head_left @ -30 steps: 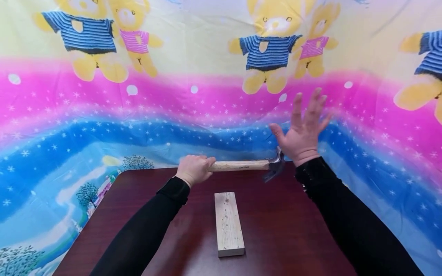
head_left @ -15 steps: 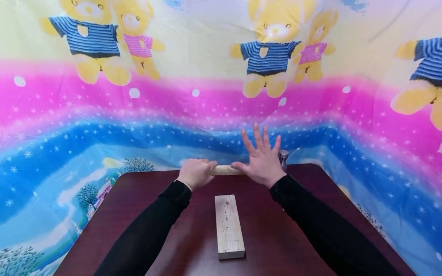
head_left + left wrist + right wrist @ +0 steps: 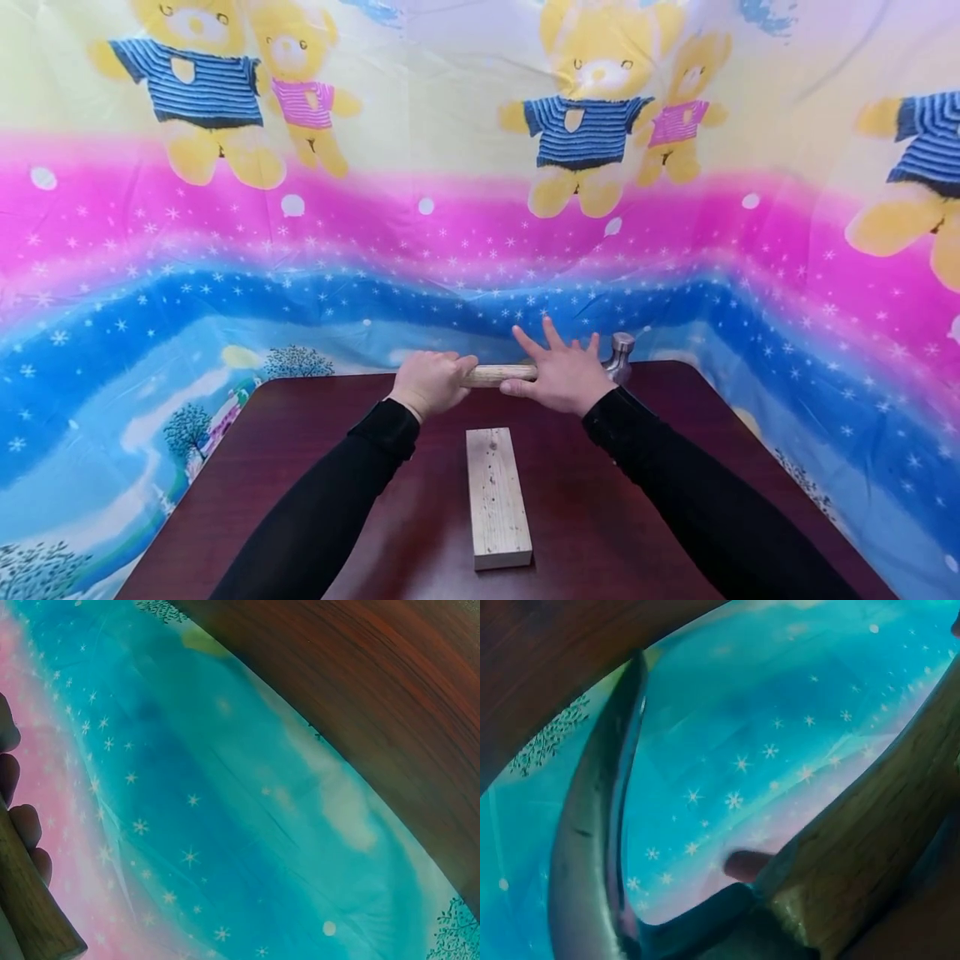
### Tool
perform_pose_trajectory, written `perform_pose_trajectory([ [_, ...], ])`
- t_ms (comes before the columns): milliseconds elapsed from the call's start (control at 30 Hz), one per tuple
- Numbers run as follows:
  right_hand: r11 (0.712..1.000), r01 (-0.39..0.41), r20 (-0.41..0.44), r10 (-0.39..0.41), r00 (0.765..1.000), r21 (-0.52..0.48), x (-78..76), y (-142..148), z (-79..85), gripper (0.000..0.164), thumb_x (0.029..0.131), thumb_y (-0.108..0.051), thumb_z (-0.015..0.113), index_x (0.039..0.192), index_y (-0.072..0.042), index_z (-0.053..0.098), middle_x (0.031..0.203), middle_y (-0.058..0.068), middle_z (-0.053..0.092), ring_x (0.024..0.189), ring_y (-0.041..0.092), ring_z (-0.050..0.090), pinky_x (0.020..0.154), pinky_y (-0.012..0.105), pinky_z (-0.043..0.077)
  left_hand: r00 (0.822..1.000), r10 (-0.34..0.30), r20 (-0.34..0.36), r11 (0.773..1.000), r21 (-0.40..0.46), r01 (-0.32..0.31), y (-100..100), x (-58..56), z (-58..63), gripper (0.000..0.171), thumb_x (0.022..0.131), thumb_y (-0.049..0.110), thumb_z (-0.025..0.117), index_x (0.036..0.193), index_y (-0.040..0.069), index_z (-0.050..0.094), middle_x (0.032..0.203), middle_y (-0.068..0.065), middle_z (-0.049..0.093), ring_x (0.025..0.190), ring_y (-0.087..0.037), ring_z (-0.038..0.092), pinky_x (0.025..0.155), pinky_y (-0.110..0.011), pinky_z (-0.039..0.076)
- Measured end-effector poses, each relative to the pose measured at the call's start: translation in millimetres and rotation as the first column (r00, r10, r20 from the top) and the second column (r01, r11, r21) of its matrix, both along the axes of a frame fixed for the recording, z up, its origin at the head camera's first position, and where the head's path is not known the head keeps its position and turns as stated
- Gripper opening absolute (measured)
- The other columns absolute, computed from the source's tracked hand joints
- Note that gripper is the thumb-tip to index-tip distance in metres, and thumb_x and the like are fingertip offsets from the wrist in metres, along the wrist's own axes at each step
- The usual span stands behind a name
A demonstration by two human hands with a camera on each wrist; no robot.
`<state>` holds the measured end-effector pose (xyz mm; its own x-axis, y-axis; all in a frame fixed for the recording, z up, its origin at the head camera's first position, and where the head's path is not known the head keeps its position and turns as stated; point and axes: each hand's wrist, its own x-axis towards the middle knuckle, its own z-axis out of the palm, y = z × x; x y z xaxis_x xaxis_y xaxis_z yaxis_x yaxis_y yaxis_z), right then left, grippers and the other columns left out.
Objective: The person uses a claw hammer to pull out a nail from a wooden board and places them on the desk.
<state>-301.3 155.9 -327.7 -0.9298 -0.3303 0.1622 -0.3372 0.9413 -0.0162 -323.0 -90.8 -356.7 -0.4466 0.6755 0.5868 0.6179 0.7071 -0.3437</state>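
Note:
In the head view, my left hand (image 3: 431,383) grips the wooden handle of a claw hammer (image 3: 495,376) near its butt end, holding it level above the far side of the table. The left wrist view shows curled fingertips (image 3: 26,825) beside the handle end (image 3: 34,900). My right hand (image 3: 562,377) lies across the handle near the head, fingers spread and mostly straight. The metal hammer head (image 3: 619,357) shows just past it, face upward. Up close in the right wrist view are the curved claw (image 3: 592,817), the handle (image 3: 877,817) and one fingertip (image 3: 746,864).
A pale rectangular wood block (image 3: 498,500) with small dark marks lies lengthwise on the dark red-brown table (image 3: 615,517), nearer than both hands. Behind the table hangs a printed cloth (image 3: 450,250) with bears and snowflakes.
My right hand has come left and down from beside the hammer head onto the handle, fingers still spread. The left hand keeps its grip. The hammer has turned, its face now pointing more upward.

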Motion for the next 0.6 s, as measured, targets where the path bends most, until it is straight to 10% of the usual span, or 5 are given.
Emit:
perform_pose_trajectory([
  [233,0.999,-0.025,0.06,0.022,0.998,0.044,-2.7,2.9,2.1,0.099,0.08,-0.09,0.029,0.156,-0.028,0.036,0.112,0.012,0.07,0.128,0.04,0.051,0.102,0.074,0.024,0.999,-0.004,0.038,1.0,-0.001,0.004,6.1,0.7,-2.2,0.028,0.074,0.026,0.085,0.094,0.018,0.067,0.067,0.003,0.058,0.052,-0.013,0.057,0.043,-0.029,0.046],
  [400,0.992,-0.103,0.049,0.099,0.994,0.076,-5.1,6.8,-0.4,0.08,0.089,-0.081,0.033,0.122,-0.019,0.071,0.074,-0.002,0.064,0.086,0.027,0.067,0.089,0.059,0.044,0.999,-0.014,0.049,1.0,-0.013,0.015,9.1,0.7,-2.9,0.027,0.075,0.026,0.084,0.094,0.018,0.067,0.067,0.003,0.057,0.053,-0.014,0.057,0.043,-0.03,0.046],
  [600,0.992,-0.125,0.137,0.121,0.983,0.014,-7.5,11.2,-4.1,0.061,0.091,-0.078,0.039,0.079,-0.024,0.065,0.063,-0.005,0.053,0.059,0.014,0.053,0.057,0.037,0.046,0.998,-0.039,0.052,0.999,-0.017,0.039,10.4,1.0,-7.0,0.026,0.074,0.025,0.085,0.089,0.018,0.065,0.067,0.003,0.055,0.052,-0.014,0.056,0.043,-0.029,0.046],
])
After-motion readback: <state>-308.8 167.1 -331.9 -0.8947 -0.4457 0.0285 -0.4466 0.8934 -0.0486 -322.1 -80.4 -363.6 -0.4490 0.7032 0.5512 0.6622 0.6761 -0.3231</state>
